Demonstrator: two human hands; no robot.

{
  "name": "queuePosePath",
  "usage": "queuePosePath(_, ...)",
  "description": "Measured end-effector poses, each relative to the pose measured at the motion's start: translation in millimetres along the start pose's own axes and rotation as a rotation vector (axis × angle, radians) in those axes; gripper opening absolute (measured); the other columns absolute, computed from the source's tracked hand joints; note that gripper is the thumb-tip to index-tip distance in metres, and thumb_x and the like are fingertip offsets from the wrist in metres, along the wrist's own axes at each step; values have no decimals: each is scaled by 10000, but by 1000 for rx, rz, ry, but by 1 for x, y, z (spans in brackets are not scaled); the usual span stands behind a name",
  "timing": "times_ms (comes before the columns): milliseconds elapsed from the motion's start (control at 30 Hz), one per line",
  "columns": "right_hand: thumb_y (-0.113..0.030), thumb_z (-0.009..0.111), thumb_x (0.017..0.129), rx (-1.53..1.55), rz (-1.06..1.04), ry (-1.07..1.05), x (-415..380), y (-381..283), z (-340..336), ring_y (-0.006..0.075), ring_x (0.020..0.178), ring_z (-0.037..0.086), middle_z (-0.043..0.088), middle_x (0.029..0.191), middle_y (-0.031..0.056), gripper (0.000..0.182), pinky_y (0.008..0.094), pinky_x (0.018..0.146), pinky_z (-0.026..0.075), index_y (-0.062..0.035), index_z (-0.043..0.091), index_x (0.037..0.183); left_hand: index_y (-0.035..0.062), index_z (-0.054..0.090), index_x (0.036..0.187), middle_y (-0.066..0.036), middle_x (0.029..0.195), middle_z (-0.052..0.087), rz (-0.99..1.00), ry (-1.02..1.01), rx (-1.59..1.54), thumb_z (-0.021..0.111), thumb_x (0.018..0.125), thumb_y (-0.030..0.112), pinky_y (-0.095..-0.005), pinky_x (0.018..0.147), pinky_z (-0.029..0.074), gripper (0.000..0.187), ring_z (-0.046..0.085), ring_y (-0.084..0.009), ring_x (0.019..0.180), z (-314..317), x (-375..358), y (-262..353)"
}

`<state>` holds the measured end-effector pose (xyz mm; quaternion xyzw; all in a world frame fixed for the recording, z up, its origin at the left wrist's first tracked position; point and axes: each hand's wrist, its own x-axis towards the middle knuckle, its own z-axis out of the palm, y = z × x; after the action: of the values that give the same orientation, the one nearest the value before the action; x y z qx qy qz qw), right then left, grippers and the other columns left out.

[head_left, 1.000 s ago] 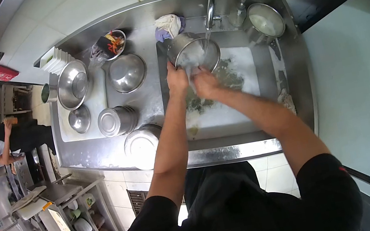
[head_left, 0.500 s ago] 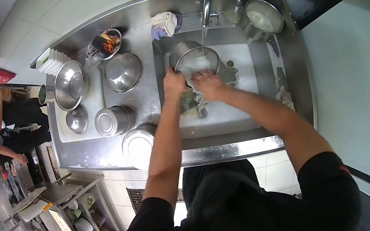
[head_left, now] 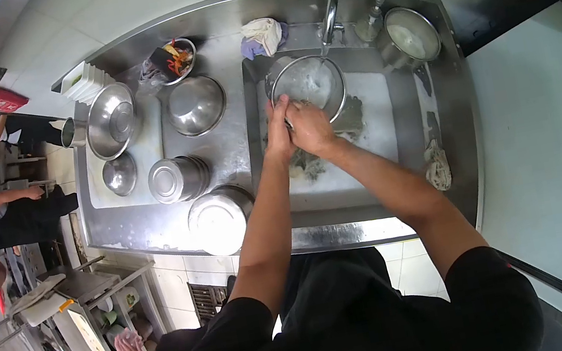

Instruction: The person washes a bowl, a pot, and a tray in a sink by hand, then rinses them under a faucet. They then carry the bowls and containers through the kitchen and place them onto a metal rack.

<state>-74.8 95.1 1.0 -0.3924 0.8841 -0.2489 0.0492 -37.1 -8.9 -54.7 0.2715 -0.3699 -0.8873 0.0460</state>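
Observation:
A round metal pot [head_left: 332,102] is tilted in the sink under the faucet [head_left: 330,16], its mouth facing me and whitish suds inside. My left hand [head_left: 278,131] is closed on the near left side of its rim. Right beside it, my right hand [head_left: 310,127] is closed over the near rim, fingers curled at the pot's edge; whether a scrubber is under them is hidden. Dark grey-green cloth or scouring material [head_left: 352,116] lies in foamy water below the pot.
Left of the sink [head_left: 385,191] stand a large steel bowl [head_left: 112,122], an upturned bowl [head_left: 197,106], stacked metal containers [head_left: 177,180] and a lidded pot [head_left: 218,223]. Another pot [head_left: 413,36] sits at right, near a mesh scrubber [head_left: 437,167]. Co-workers are at far left and lower left.
My right hand has moved from inside the pot to its near rim beside my left hand. The pot's mouth has turned more toward me. A co-worker at lower left has come further into view.

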Motion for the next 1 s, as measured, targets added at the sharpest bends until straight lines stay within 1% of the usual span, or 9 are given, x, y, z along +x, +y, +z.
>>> queuePosePath(133,-73,662,768,-119,-214,-117,-10,17,3,366,1019,654,663,1086,180,313,457,917,514,-19,638,1075,-15,263,1511,-193,1417,453,166,13,108,732,860,412,-407,1102,365,909,450,-285,1312,-26,16,17)
queuePosePath(300,-82,668,775,-463,-269,-391,-13,65,2,339,1026,664,678,1062,157,255,428,945,515,-33,667,1025,-69,264,1508,-232,1379,492,170,57,790,815,758,423,-373,1046,422,1053,524,-306,1237,4,-3,53)
queuePosePath(467,-128,678,792,-258,-293,-199,-19,43,-23,342,991,669,685,1026,146,222,450,894,529,-53,694,1000,-56,123,1557,-269,1475,384,110,0,636,819,746,476,-396,1127,343,1193,411,-342,1362,10,20,63)
queuePosePath(600,-132,665,810,-24,65,-177,0,2,-36,376,1015,656,681,1045,166,226,483,867,525,-47,678,1019,-57,49,1571,-279,1565,239,222,45,531,817,761,491,-402,1188,252,1243,262,-341,1461,15,0,36)
queuePosePath(667,-156,666,822,94,238,-178,8,-14,-39,408,1026,644,674,1081,190,254,500,885,509,-38,669,1046,-60,61,1570,-276,1554,270,289,207,403,817,763,478,-399,1179,271,1230,307,-342,1439,24,-12,17)
queuePosePath(800,-84,656,779,113,-105,-229,-24,8,-21,386,1064,649,693,1027,170,287,486,904,518,-30,667,1061,-53,109,1565,-287,1508,350,158,22,416,809,757,372,-388,1109,371,1151,434,-342,1354,4,5,60)
queuePosePath(833,-54,654,764,-84,-249,-380,-28,30,-20,378,1057,652,695,1015,163,275,480,912,517,-42,667,1039,-27,87,1575,-291,1518,338,2,-15,679,812,742,358,-402,1078,407,1170,456,-350,1340,24,-12,95)
queuePosePath(933,-43,651,762,-236,-361,-493,-20,46,-32,366,1047,657,694,1026,150,250,481,906,520,-58,678,1009,-4,38,1585,-294,1545,291,-76,26,723,822,723,395,-421,1061,425,1232,452,-359,1347,16,5,87)
queuePosePath(1000,-52,632,808,-134,-273,-409,-19,38,-36,383,974,668,700,977,177,153,493,859,524,-36,683,951,2,-29,1588,-281,1583,217,38,27,477,807,735,431,-435,1076,414,1269,381,-356,1403,4,4,61)
